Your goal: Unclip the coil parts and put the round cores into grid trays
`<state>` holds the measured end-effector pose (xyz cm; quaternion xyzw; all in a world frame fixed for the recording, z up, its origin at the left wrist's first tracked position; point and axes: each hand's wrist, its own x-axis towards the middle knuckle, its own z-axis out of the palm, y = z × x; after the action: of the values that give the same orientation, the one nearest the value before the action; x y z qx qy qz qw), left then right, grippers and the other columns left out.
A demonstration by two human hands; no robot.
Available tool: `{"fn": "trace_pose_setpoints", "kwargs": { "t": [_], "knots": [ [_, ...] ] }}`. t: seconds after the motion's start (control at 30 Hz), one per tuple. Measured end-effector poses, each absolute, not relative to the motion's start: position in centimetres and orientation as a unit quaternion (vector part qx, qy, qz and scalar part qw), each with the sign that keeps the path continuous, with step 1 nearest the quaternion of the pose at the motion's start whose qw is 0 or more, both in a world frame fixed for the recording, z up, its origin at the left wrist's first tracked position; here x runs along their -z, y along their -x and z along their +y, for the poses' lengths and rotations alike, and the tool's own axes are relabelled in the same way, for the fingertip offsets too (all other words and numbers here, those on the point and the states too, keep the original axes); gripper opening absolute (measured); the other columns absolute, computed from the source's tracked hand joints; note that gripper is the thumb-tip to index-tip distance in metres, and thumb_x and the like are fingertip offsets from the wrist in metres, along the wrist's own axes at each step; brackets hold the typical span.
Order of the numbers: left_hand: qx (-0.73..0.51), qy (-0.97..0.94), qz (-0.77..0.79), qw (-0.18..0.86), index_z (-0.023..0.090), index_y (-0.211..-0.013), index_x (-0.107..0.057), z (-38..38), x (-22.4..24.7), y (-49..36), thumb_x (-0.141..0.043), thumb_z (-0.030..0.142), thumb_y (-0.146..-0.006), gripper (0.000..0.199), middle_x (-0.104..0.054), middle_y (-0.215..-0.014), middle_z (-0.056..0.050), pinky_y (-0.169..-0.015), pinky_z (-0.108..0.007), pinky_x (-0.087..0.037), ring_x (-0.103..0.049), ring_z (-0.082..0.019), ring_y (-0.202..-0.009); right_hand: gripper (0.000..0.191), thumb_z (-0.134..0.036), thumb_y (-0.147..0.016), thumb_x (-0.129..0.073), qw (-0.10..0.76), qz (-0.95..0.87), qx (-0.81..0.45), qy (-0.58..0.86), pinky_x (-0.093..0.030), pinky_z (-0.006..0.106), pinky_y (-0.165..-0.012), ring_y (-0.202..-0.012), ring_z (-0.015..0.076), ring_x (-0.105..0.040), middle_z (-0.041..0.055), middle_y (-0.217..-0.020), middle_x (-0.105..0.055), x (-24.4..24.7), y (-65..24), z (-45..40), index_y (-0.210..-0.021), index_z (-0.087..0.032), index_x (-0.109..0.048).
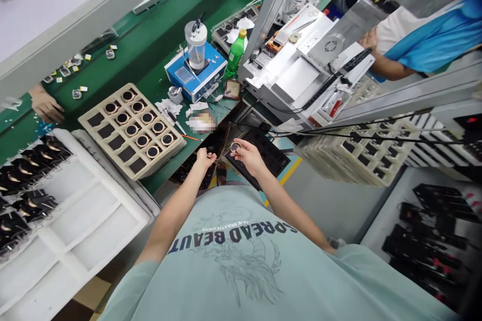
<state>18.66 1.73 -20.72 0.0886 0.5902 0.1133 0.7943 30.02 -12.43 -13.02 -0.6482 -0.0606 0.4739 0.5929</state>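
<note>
My right hand (248,156) holds a round watch case (236,148) with a gold-coloured rim between thumb and fingers, above a black tray (263,153). My left hand (205,158) is near the bench edge, its fingers curled together; whatever it may hold is too small to make out. To the left of my hands, a beige compartment tray (181,146) lies on the green bench (158,181). Several similar round cases fill its right-hand columns, while the left column shows dark pockets without cases.
A blue box (176,76) carries a clear cylinder (196,52), beside a green bottle (236,52). White machine (289,85) stands right, with stacked trays (339,160) below. A white rack (71,256) is at left. Another person's hand (47,104) rests on the bench; someone in blue is at upper right.
</note>
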Motion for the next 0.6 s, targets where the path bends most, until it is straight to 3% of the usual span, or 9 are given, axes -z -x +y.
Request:
{"fn": "trace_pose_setpoints", "kwargs": {
  "t": [0.23, 0.33, 0.43, 0.6],
  "knots": [
    [-0.138, -0.145, 0.585, 0.786, 0.015, -0.094, -0.059, -1.1, 14.3, -11.5, -0.064, 0.021, -0.083, 0.013, -0.063, -0.076, -0.003, -0.061, -0.025, -0.046, -0.062, -0.013, -0.061, 0.034, -0.044, -0.083, -0.064, 0.517, -0.248, -0.487, 0.659, -0.059, 0.032, -0.066, -0.082, 0.0205, -0.071, 0.0065, -0.093, -0.072, 11.0, -26.8, -7.0, -0.106, -0.019, -0.061],
    [-0.167, -0.188, 0.575, 0.779, 0.015, -0.099, -0.059, -3.1, 11.2, -7.0, -0.067, 0.01, -0.076, 0.025, -0.07, -0.084, -0.007, -0.057, -0.024, -0.044, -0.066, -0.015, -0.064, 0.025, -0.038, -0.088, -0.059, 0.472, -0.397, -0.465, 0.635, -0.058, 0.038, -0.077, -0.086, 0.0222, -0.069, 0.0073, -0.094, -0.073, 9.1, -22.8, -2.0, -0.103, -0.019, -0.067],
    [-0.182, -0.262, 0.568, 0.759, 0.016, -0.095, -0.056, -4.6, 8.8, -2.8, -0.065, 0.01, -0.077, 0.022, -0.073, -0.091, -0.01, -0.056, -0.023, -0.042, -0.067, -0.015, -0.065, 0.021, -0.027, -0.092, -0.057, 0.396, -0.579, -0.374, 0.606, -0.051, 0.039, -0.093, -0.1, 0.0239, -0.065, 0.0081, -0.102, -0.072, 7.4, -17.4, 3.3, -0.102, -0.019, -0.073],
    [-0.227, -0.334, 0.568, 0.717, 0.015, -0.097, -0.061, -5.7, 6.0, 3.1, -0.067, 0.017, -0.079, 0.019, -0.065, -0.066, -0.002, -0.052, -0.021, -0.04, -0.062, -0.013, -0.056, 0.023, -0.02, -0.096, -0.054, 0.203, -0.76, -0.276, 0.552, -0.046, 0.034, -0.089, -0.102, 0.0241, -0.061, 0.0099, -0.105, -0.069, 7.7, -10.1, 7.8, -0.104, -0.019, -0.076]
  ]
}}
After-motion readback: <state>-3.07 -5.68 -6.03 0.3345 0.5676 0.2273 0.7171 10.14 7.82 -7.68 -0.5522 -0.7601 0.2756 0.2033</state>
